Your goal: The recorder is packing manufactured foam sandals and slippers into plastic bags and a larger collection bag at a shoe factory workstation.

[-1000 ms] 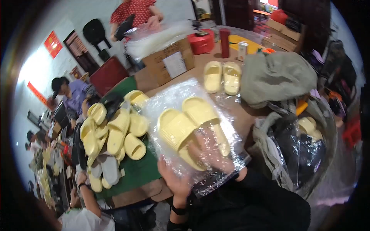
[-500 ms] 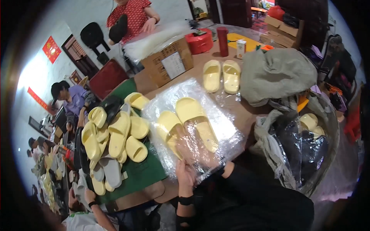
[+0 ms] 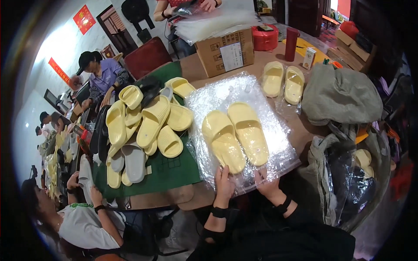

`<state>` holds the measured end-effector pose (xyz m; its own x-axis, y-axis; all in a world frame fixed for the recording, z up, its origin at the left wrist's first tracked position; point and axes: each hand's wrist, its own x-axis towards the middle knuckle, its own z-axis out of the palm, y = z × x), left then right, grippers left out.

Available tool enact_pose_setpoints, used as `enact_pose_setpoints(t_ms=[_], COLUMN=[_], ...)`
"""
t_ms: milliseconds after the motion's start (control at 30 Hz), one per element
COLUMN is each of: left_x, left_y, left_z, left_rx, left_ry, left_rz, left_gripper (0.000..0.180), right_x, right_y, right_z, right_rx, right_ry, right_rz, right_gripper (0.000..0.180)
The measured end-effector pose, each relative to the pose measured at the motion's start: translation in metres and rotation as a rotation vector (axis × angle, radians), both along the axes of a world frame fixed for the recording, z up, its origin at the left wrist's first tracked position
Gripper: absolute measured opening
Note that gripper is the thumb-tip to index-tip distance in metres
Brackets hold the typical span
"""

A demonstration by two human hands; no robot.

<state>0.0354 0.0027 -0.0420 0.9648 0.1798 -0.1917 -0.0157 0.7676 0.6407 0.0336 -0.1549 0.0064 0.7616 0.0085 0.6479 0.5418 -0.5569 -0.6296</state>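
Note:
A pair of pale yellow slide slippers (image 3: 257,135) lies side by side inside a clear plastic bag (image 3: 281,163), on top of a stack of clear bags (image 3: 204,98). My left hand (image 3: 224,182) pinches the near edge of the bag, just below the left slipper's heel. My right hand (image 3: 269,185) grips the same edge to the right, below the other slipper. Both thumbs lie on the plastic, and the fingers below are partly hidden. Another bagged pair of yellow slippers (image 3: 294,85) rests beyond the stack to the right.
Loose yellow and grey slippers (image 3: 152,122) heap on a green mat (image 3: 176,174) at left. A cardboard box (image 3: 230,54) with plastic bags stands beyond. At right, an open woven sack (image 3: 320,174) holds bagged slippers. Co-workers (image 3: 87,222) sit at left; one holds a grey slipper.
My right hand has come out from inside the bag and now holds its near edge. The slippers lie closer together and more even. The whole view has shifted.

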Motion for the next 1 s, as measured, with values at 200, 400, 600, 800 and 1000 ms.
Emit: enact_pose_setpoints(t_ms=[200, 400, 600, 800, 1000], left_x=[0.0, -0.003, -0.004, -0.003, -0.005], left_y=[-0.004, -0.003, -0.002, -0.004, -0.004], left_z=[0.005, 0.009, 0.006, 0.009, 0.011], left_rx=[0.076, 0.018, 0.069, 0.099, 0.068], left_ry=[-0.027, 0.038, 0.041, 0.02, 0.027], left_rz=[0.009, 0.002, -0.016, -0.002, 0.034], left_gripper=[0.03, 0.029, 0.022, 0.025, 0.036], right_x=[0.016, 0.021, 0.021, 0.011, 0.008], right_y=[-0.011, 0.002, 0.003, 0.009, 0.014], right_z=[-0.013, 0.01, 0.008, -0.003, 0.005], right_rx=[-0.336, -0.027, -0.095, -0.283, -0.384], right_ry=[-0.261, -0.129, -0.186, -0.323, -0.358], right_rz=[-0.112, -0.017, -0.039, 0.107, 0.189], right_gripper=[0.005, 0.011, 0.007, 0.007, 0.01])
